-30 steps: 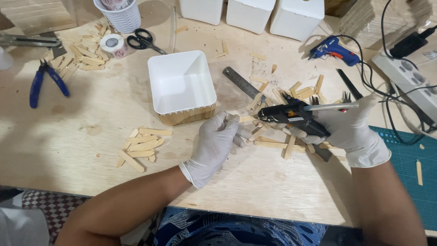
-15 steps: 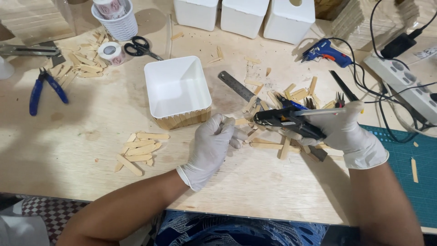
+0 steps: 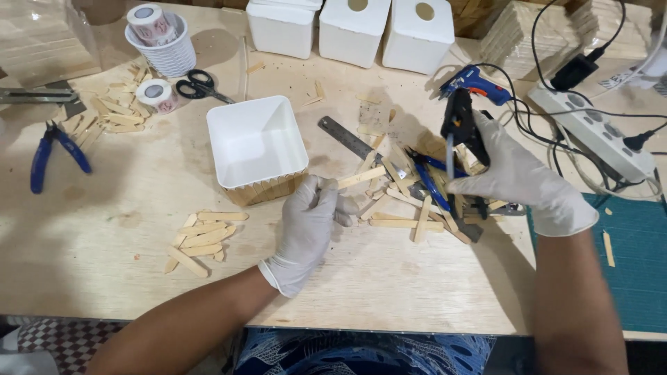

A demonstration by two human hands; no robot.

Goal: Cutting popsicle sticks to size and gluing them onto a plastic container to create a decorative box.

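**Glue gun raised, stick pinched beside the white box**

The left hand (image 3: 309, 222), in a white glove, had its fingers curled together and pinched one end of a flat wooden stick (image 3: 361, 177). The stick ran up and to the right from the fingertips, its far end over the scattered pile of sticks (image 3: 410, 208) just beyond them. Just to the left of those fingers sat a square white box (image 3: 256, 141), open side up, with a row of sticks lining its near wall; the knuckles were close beside that wall, though contact could not be told.

The right hand (image 3: 517, 180), also gloved, had its fingers wrapped tight around the handle of a black glue gun (image 3: 462, 128), held upright above the table. The body of the gun rose above the fingers, with a pale glue rod hanging down along it. Below and to the left of these fingers lay blue-handled cutters (image 3: 431, 179) on the stick pile, and a steel ruler (image 3: 346, 137) lay further left, between the two hands. Above the right fingers rested a blue glue gun (image 3: 476, 80), and to their right a white power strip (image 3: 594, 132) with plugs and cables.

Left of the left hand's wrist lay a smaller heap of sticks (image 3: 201, 239). Far off to that side were blue pliers (image 3: 52, 149), scissors (image 3: 198, 85), and tape rolls (image 3: 156, 94).
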